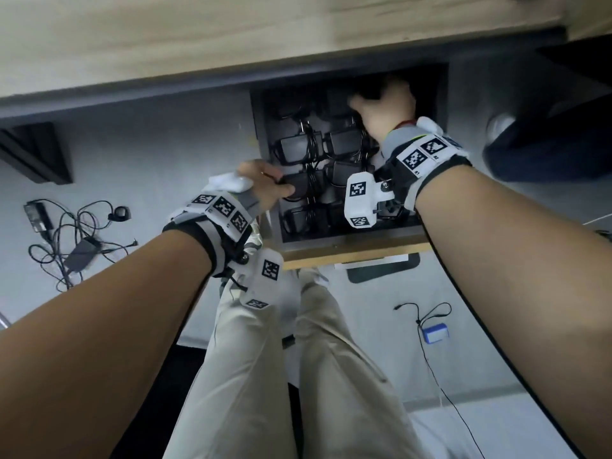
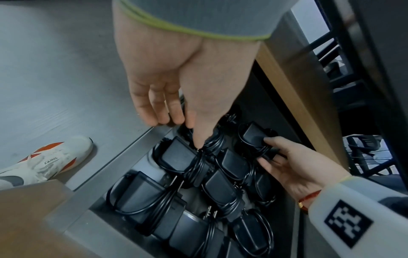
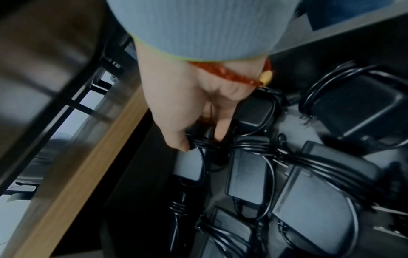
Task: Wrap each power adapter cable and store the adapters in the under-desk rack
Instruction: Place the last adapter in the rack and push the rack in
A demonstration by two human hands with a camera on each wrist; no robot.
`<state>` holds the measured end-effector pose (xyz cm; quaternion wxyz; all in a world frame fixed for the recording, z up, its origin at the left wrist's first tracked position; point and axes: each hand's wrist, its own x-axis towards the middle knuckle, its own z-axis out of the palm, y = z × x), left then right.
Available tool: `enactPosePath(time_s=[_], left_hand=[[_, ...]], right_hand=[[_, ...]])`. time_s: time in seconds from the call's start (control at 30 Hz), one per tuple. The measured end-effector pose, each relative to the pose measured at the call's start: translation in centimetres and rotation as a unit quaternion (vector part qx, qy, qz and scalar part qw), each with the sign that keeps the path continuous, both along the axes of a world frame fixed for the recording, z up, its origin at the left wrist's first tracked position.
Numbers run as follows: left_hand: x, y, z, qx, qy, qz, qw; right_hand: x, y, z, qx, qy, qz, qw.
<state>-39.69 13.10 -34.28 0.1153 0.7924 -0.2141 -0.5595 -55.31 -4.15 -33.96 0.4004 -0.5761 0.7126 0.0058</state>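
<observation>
The under-desk rack (image 1: 351, 246) holds several black power adapters with wrapped cables. My right hand (image 1: 381, 101) reaches into the far end and grips one black adapter (image 2: 253, 137); in the right wrist view its fingers (image 3: 220, 132) curl round the wound cable (image 3: 207, 142). My left hand (image 1: 268, 183) is at the rack's left rim (image 2: 123, 151). Its fingers (image 2: 154, 111) lie fairly straight by the rim, and the thumb presses on the cable bundle of another adapter (image 2: 178, 155). The far end of the rack is dark.
Two loose adapters (image 1: 79, 253) with tangled cables lie on the floor at the left. A small blue device (image 1: 435, 332) with a cord lies on the floor at the right. The desk top (image 1: 165, 34) overhangs the rack. My legs (image 1: 298, 359) and a shoe (image 2: 55, 157) are below.
</observation>
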Motion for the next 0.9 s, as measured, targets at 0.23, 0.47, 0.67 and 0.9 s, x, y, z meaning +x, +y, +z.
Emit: enactPosePath(time_s=[0.23, 0.47, 0.67, 0.9], left_hand=[[-0.4, -0.3, -1.7, -0.008, -0.059, 0.023, 0.998], [-0.3, -0.4, -2.2, 0.020, -0.082, 0.033, 0.996], [-0.6, -0.3, -0.8, 0.027, -0.042, 0.039, 0.998], [-3.1, 1.9, 2.8, 0.039, 0.005, 0.073, 0.997]], right_hand=[[0.8, -0.8, -3.5, -0.006, 0.052, 0.056, 0.997], [0.8, -1.0, -4.5, 0.011, 0.084, 0.075, 0.994], [-0.7, 1.2, -2.2, -0.013, 0.030, 0.064, 0.997], [-7.0, 8.9, 2.3, 0.184, 0.026, 0.027, 0.982]])
